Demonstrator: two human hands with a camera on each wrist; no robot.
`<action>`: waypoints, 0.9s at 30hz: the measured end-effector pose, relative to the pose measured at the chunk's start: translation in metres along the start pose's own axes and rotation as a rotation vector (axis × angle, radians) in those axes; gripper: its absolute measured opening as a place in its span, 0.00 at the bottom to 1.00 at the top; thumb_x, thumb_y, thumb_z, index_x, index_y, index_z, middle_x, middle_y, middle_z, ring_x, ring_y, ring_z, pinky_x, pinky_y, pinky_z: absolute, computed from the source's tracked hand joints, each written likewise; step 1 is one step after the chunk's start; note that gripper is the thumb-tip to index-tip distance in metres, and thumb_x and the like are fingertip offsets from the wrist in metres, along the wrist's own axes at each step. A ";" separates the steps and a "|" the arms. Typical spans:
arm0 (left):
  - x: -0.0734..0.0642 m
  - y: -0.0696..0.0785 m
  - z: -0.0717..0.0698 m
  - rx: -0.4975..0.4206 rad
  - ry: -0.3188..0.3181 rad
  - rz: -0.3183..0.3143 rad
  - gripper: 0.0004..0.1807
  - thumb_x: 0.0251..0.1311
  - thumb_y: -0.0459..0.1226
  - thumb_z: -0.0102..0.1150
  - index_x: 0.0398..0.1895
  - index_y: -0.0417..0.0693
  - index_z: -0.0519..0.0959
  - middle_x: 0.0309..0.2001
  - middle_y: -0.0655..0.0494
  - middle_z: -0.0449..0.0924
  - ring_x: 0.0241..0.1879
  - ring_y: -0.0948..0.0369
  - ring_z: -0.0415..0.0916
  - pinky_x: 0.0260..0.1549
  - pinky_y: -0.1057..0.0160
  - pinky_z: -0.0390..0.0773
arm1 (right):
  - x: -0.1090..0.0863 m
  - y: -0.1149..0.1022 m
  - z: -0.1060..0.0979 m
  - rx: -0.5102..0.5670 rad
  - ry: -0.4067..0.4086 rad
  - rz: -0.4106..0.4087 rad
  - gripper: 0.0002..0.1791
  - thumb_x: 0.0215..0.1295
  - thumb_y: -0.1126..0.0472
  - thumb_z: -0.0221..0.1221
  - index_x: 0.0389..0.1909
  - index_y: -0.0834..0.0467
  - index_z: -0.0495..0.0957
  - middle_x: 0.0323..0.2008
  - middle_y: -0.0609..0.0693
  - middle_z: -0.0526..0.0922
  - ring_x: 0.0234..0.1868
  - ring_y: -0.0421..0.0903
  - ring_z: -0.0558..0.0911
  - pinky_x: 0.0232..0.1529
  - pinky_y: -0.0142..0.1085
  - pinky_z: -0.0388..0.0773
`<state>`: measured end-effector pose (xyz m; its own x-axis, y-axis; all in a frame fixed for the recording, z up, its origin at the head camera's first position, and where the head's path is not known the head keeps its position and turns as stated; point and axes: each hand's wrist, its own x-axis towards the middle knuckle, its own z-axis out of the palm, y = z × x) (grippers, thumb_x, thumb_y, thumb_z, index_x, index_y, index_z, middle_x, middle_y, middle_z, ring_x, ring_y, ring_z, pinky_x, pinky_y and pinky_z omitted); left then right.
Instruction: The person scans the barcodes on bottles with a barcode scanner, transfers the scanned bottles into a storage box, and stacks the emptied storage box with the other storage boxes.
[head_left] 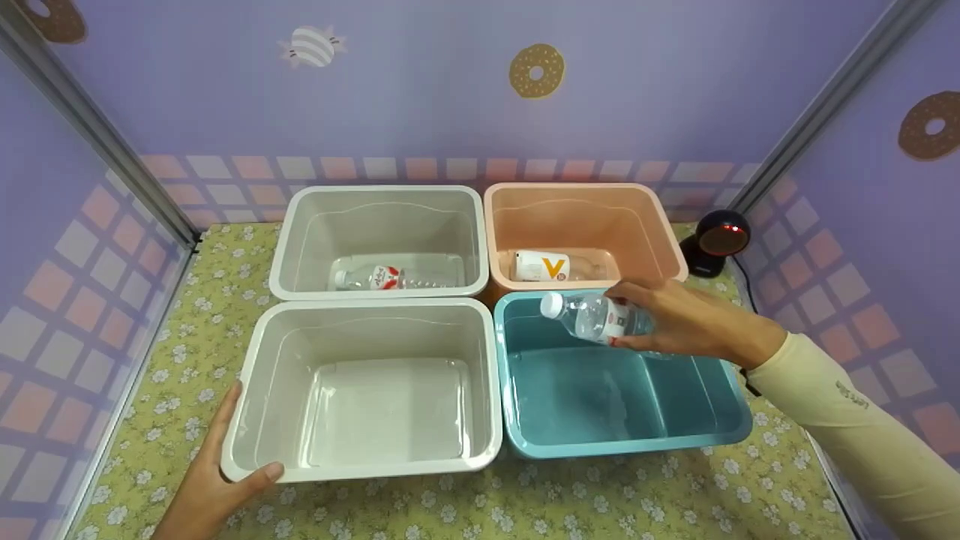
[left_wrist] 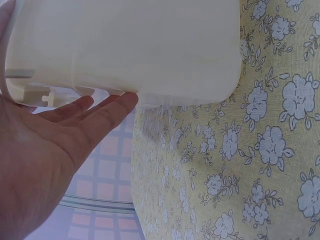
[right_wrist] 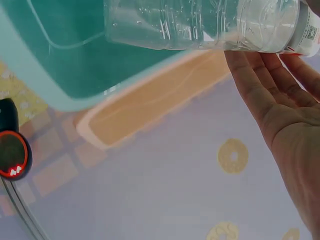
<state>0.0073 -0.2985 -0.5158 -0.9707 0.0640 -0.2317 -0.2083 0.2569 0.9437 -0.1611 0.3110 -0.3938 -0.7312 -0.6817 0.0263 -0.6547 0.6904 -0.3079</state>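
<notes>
Over the blue bin (head_left: 637, 448), my right hand (head_left: 686, 319) grips a clear plastic bottle (head_left: 589, 319) round its label. The bottle lies nearly sideways, its white cap pointing left. In the right wrist view the bottle's ribbed lower part (right_wrist: 200, 22) looks transparent, while the cap is out of frame. My left hand (head_left: 206, 484) rests at the near left corner of the front white bin (head_left: 375, 472), thumb over the rim. Its fairly straight fingers (left_wrist: 107, 117) lie against the outer side, under the rim, in the left wrist view.
Behind stand a grey-white bin (head_left: 375, 295) holding a clear bottle (head_left: 386, 277) with a red-and-white label, and a peach bin (head_left: 585, 189) holding a white-labelled bottle (head_left: 544, 266). A black scanner-like device (head_left: 720, 234) with a red light stands right of them. Walls enclose the flowered tabletop (head_left: 172, 360).
</notes>
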 end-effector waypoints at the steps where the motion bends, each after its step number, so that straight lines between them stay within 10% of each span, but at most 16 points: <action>1: 0.000 0.000 0.000 -0.001 0.000 0.001 0.63 0.74 0.34 0.67 0.92 0.76 0.30 0.87 0.31 0.37 0.69 0.29 0.69 0.48 0.61 0.88 | 0.000 0.000 -0.003 -0.005 0.015 0.000 0.28 0.66 0.52 0.80 0.60 0.59 0.83 0.52 0.51 0.86 0.41 0.43 0.83 0.40 0.43 0.87; 27: -0.002 0.000 0.002 -0.014 0.016 0.023 0.64 0.72 0.32 0.68 0.92 0.75 0.32 0.87 0.33 0.40 0.68 0.32 0.70 0.49 0.61 0.88 | -0.024 0.036 -0.048 -0.120 0.207 0.140 0.37 0.62 0.54 0.82 0.67 0.66 0.80 0.57 0.63 0.83 0.46 0.55 0.85 0.38 0.53 0.90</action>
<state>0.0091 -0.2969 -0.5154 -0.9770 0.0547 -0.2060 -0.1872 0.2423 0.9520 -0.1757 0.3636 -0.3600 -0.8317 -0.5221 0.1889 -0.5535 0.8066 -0.2077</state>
